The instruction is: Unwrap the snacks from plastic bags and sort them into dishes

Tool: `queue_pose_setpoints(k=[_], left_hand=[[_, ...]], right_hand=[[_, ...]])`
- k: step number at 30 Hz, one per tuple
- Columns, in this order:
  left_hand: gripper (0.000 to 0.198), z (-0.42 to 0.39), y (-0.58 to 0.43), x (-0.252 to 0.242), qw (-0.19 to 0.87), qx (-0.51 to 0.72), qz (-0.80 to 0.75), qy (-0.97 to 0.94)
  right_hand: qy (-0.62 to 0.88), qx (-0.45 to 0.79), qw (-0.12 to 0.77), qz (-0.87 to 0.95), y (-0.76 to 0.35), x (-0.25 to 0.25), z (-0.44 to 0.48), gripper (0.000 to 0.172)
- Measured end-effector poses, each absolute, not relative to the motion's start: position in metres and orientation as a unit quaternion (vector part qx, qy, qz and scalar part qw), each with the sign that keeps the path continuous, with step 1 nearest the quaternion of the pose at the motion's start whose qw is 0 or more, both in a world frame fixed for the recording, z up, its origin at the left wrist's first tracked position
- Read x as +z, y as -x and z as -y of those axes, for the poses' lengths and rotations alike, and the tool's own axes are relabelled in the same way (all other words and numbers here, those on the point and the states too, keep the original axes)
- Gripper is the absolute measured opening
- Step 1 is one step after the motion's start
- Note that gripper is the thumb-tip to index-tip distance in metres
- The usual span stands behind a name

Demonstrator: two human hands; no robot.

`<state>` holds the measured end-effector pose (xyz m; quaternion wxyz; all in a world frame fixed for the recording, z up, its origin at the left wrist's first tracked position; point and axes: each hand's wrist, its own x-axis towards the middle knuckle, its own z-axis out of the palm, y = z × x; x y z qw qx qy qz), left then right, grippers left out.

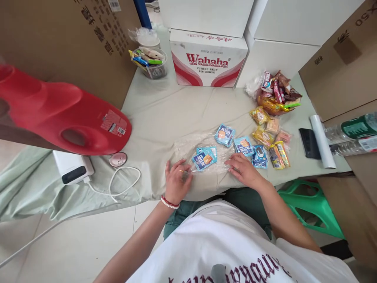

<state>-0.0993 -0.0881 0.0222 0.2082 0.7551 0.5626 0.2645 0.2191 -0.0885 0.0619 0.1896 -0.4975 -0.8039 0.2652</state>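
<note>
A clear plastic bag point(193, 147) lies flat on the cloth-covered table point(165, 114) with blue snack packets point(205, 157) on or in it. My left hand point(176, 181), with a bead bracelet at the wrist, rests on the bag's near left edge, fingers curled onto the plastic. My right hand point(242, 169) presses the bag's near right edge, fingers bent and together. More blue packets point(225, 135) and yellow and pink packets point(272, 137) lie to the right of the bag.
A red jug point(59, 114) lies on its side at left beside a white power bank point(72, 167) and cable. A Wahaha box point(207, 59), a tub of snacks point(150, 61), a snack heap point(275, 94), a paper roll point(322, 139), bottles and a green stool point(312, 204) surround the spot.
</note>
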Motion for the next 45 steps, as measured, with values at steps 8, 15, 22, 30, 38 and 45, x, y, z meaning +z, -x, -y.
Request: queue_pose_setpoints(k=[8, 15, 22, 30, 38, 45], left_hand=[[0.019, 0.041, 0.100, 0.021, 0.166, 0.271, -0.692, -0.648], [0.060, 0.031, 0.081, 0.024, 0.069, 0.256, -0.717, -0.645], [0.060, 0.024, 0.074, 0.018, 0.093, 0.166, -0.753, -0.630], [0.012, 0.020, 0.080, 0.005, 0.146, 0.291, -0.682, -0.655], [0.026, 0.017, 0.088, 0.004, 0.196, 0.312, -0.638, -0.676], [0.016, 0.037, 0.132, 0.027, 0.314, 0.301, -0.457, -0.776]], right_hand=[[0.537, 0.189, 0.032, 0.822, -0.197, 0.099, -0.008, 0.028], [0.572, 0.085, -0.007, 0.816, -0.140, 0.098, -0.059, 0.050], [0.471, 0.080, -0.111, 0.872, -0.127, 0.087, -0.079, 0.028], [0.400, 0.070, -0.041, 0.913, -0.141, 0.113, -0.059, 0.022], [0.311, 0.050, -0.055, 0.947, -0.174, 0.083, -0.001, 0.043], [0.376, 0.103, -0.051, 0.919, -0.179, 0.048, 0.024, 0.048]])
